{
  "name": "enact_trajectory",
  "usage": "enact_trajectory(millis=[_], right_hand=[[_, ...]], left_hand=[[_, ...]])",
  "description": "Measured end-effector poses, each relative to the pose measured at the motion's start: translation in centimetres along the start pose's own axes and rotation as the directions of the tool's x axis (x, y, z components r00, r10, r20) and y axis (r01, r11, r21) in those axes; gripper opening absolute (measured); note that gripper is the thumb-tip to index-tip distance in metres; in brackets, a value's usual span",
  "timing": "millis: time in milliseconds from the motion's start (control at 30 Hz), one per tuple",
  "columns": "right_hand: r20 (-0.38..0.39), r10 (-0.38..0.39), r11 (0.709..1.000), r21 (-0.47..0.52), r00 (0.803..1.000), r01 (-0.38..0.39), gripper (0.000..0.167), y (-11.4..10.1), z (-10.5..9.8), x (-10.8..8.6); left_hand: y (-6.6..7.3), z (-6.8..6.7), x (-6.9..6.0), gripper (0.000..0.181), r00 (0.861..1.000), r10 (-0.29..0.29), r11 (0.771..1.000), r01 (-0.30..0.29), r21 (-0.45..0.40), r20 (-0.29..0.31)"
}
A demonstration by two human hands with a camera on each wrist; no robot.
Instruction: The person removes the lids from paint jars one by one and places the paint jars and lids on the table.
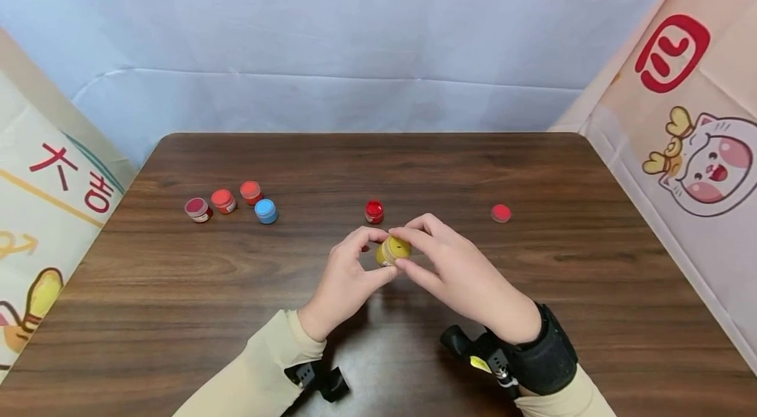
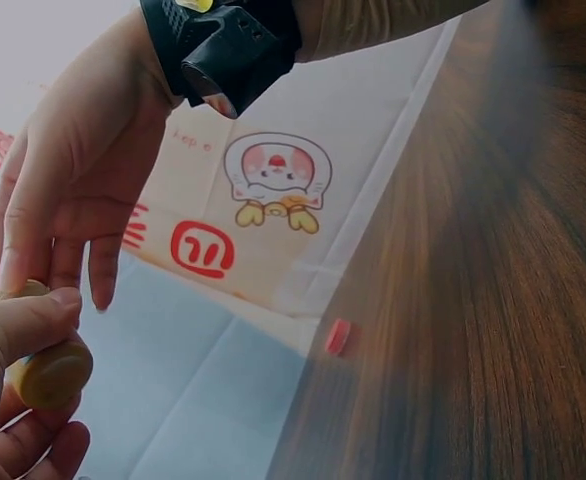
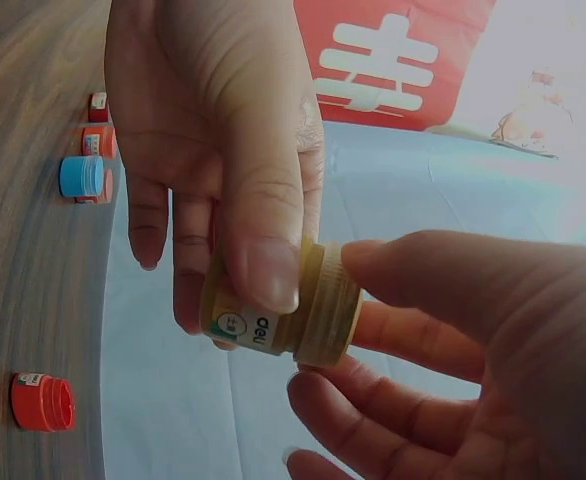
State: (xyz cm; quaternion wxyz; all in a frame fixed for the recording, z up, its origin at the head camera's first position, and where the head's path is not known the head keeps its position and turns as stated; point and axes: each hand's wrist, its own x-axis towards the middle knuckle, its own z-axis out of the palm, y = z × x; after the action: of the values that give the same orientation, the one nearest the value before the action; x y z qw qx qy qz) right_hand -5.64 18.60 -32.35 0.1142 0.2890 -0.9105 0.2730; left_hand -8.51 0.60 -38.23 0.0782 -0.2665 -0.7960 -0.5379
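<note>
A small mustard-yellow paint jar (image 1: 387, 253) is held above the table between both hands. My left hand (image 1: 349, 272) grips the jar's body, its thumb lying across the label in the right wrist view. At the other end, my right hand (image 1: 458, 266) pinches the ribbed lid (image 3: 330, 308) between thumb and fingers. The lid sits on the jar. Just beyond the hands stands a red paint jar (image 1: 374, 211) with its top uncovered. A loose red lid (image 1: 501, 213) lies flat on the table to the right.
On the left of the brown wooden table (image 1: 177, 285) stand a maroon jar (image 1: 198, 209), two orange-red jars (image 1: 223, 201) and a blue jar (image 1: 266, 211), all lidded. A pale cloth (image 1: 331, 43) hangs behind the table, with printed cloths at both sides.
</note>
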Motion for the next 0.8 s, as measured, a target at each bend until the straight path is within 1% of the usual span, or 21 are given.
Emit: enact_trajectory(millis=[100,233,367,500,600,800], right_hand=[[0.004,-0.001,1.000,-0.005,1.000,0.001,0.038,0.02,-0.14,-0.03],[-0.013,0.004,1.000,-0.015,1.000,-0.004,0.043,0.07,-0.28,0.00],[-0.056,0.060,0.997,-0.036,0.997,-0.062,0.045,0.00,-0.20,0.05],[-0.085,0.107,0.993,-0.040,0.991,-0.111,0.036,-0.13,0.32,0.11],[-0.084,0.092,0.995,-0.035,0.992,-0.096,0.031,-0.13,0.58,0.11],[-0.041,0.030,1.000,-0.007,0.999,-0.031,0.038,-0.10,0.28,0.02]], left_hand=[[0.02,0.06,0.02,0.038,1.000,0.002,1.000,-0.002,0.006,-0.005],[-0.09,0.07,0.08,0.038,0.999,0.028,0.999,-0.028,0.023,-0.024],[-0.22,0.08,0.12,0.038,0.997,0.066,0.998,-0.065,0.021,-0.035],[-0.18,0.08,0.08,0.036,0.997,0.073,0.997,-0.072,0.010,-0.033],[-0.13,0.05,0.05,0.036,0.997,0.069,0.998,-0.069,0.013,-0.029],[-0.07,0.03,0.05,0.037,0.998,0.061,0.998,-0.061,0.022,-0.024]])
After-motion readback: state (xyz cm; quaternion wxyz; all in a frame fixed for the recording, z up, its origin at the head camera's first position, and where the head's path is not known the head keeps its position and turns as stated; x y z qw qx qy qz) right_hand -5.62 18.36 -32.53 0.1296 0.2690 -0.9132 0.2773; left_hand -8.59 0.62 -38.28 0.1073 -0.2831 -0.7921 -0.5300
